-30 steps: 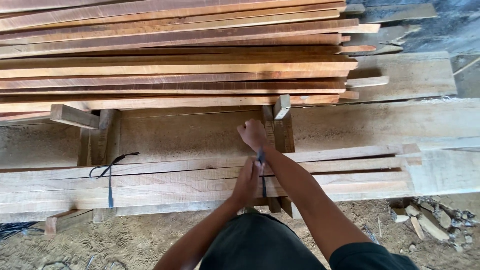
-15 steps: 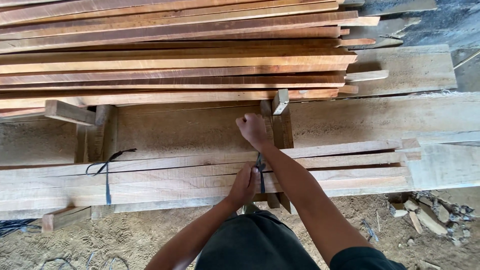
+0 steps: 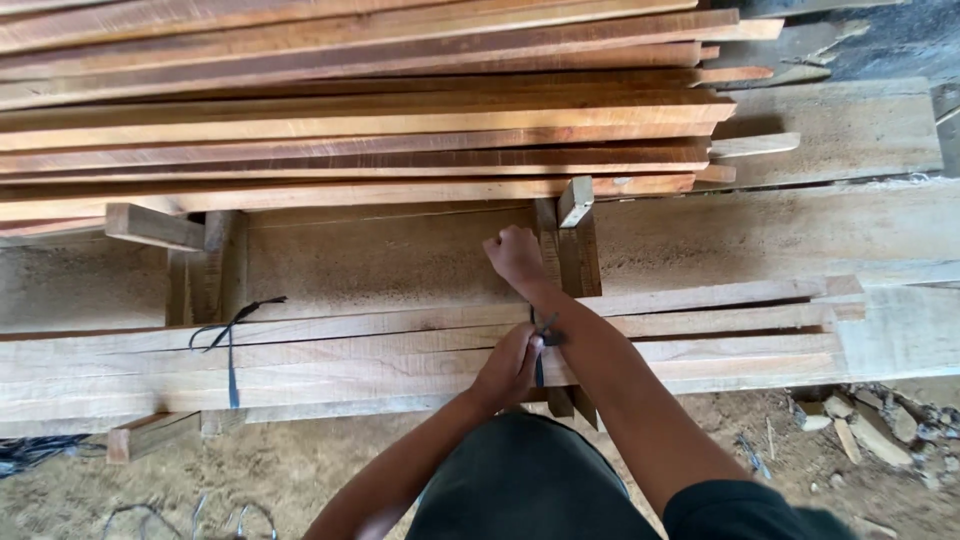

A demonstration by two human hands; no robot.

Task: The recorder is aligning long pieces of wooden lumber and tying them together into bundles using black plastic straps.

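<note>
Strap (image 3: 541, 352) half-hidden behind left hand (image 3: 510, 368)

timber yard; stacked sawn planks (image 3: 350, 130); sawdust floor (image 3: 300, 470); offcuts (image 3: 860, 425)

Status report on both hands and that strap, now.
Left hand pinching dark strap at bundled planks. Right hand fisted, pulling strap end. Nothing obstructing.

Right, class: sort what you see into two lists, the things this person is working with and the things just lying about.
In use:
left hand gripping the dark strap
right hand pulled back in a fist
bundle of pale planks being strapped
tied strap further along the bundle

Lying about:
reddish board stack
offcut block
wood scraps on the ground
</note>
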